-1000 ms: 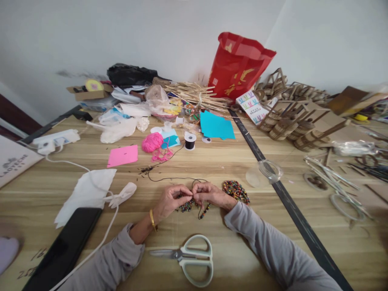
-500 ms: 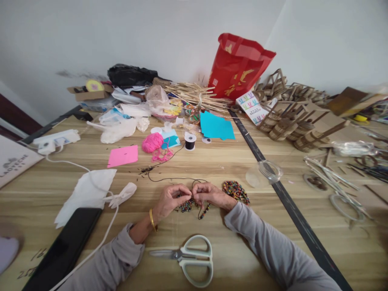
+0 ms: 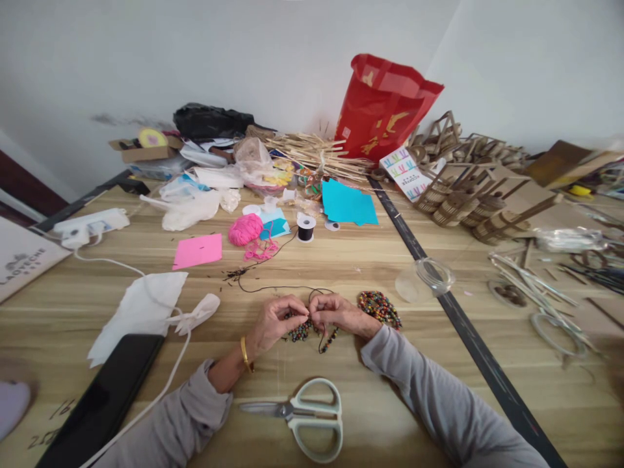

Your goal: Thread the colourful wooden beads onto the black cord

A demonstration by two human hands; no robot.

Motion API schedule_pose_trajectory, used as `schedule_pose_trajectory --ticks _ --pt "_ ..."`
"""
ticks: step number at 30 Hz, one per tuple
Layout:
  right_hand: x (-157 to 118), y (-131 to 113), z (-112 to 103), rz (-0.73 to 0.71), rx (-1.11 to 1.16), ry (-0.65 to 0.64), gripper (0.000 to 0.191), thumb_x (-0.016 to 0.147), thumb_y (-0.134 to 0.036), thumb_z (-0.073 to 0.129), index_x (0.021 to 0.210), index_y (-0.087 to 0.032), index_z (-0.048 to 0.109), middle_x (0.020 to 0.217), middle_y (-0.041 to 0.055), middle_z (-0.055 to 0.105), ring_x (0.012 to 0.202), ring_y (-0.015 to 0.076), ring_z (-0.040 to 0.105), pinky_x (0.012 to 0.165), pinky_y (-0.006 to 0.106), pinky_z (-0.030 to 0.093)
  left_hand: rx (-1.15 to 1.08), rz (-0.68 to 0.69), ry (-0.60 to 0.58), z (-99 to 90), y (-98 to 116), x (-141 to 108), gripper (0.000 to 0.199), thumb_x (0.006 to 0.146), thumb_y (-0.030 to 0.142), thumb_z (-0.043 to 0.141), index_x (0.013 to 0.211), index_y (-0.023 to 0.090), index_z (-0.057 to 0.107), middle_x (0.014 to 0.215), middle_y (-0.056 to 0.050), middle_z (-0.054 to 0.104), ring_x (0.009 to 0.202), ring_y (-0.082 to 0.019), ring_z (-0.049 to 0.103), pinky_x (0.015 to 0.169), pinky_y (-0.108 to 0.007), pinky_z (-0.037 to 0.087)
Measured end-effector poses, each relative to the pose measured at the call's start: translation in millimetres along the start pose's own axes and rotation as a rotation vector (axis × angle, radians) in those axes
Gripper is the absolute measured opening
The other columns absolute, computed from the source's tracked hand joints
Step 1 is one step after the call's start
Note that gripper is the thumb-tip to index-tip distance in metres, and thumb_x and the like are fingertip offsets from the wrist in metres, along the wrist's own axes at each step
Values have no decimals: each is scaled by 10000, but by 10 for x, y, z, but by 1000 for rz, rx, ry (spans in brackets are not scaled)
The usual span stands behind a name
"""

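Note:
Fingertip to fingertip, my left hand (image 3: 277, 325) and my right hand (image 3: 338, 314) pinch a thin black cord (image 3: 277, 288) above the wooden table. Any bead between the fingertips is too small to make out. Under the hands lies a heap of small multicoloured beads (image 3: 299, 333), partly covered by my fingers. A short row of strung beads (image 3: 330, 339) hangs below my right hand. Beyond the right wrist rests a larger pile of bead strings (image 3: 379, 308). The cord trails back to a black-wound spool (image 3: 306, 229). Scissors (image 3: 295, 412) with pale handles lie in front of me.
At left are a black phone-like slab (image 3: 104, 396), a white cable (image 3: 178, 364) and white paper (image 3: 139, 305). Pink yarn (image 3: 245, 229) and blue sheets (image 3: 348, 201) lie farther back. A clear coil (image 3: 433, 276) and small woven baskets (image 3: 451, 205) are to the right.
Both hands hold nearly the same pose, fingertips together. The cord loop below my right hand has shifted slightly; nothing else visibly moved.

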State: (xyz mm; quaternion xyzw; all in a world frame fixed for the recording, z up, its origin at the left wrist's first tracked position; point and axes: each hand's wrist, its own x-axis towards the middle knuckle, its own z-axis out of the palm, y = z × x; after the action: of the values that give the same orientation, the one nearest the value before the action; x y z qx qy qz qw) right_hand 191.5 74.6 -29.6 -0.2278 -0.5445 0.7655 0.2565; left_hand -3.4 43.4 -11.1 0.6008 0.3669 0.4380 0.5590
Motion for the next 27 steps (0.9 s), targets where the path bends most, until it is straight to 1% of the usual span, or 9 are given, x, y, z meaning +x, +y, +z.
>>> schedule_pose_trajectory --ticks 4,13,27 --pt "-5 1 -2 9 7 -6 269 764 -346 720 770 -116 580 577 -39 581 472 45 548 445 139 498 -4 10 2 2 3 -3 137 704 243 728 730 115 686 764 -56 655 735 -152 611 696 -259 488" --pt "-2 -19 18 14 0 6 289 752 -358 732 760 -111 583 557 -39 588 456 44 547 431 137 489 -12 -16 0 18 11 -6 148 695 252 730 726 119 671 756 -51 661 721 -148 615 681 -251 489" --pt "2 -13 18 22 11 11 302 738 -370 743 763 -112 588 553 -43 586 455 44 544 426 138 483 -7 -52 -10 31 25 -2 111 686 203 718 713 112 661 720 -39 654 681 -135 604 659 -235 471"
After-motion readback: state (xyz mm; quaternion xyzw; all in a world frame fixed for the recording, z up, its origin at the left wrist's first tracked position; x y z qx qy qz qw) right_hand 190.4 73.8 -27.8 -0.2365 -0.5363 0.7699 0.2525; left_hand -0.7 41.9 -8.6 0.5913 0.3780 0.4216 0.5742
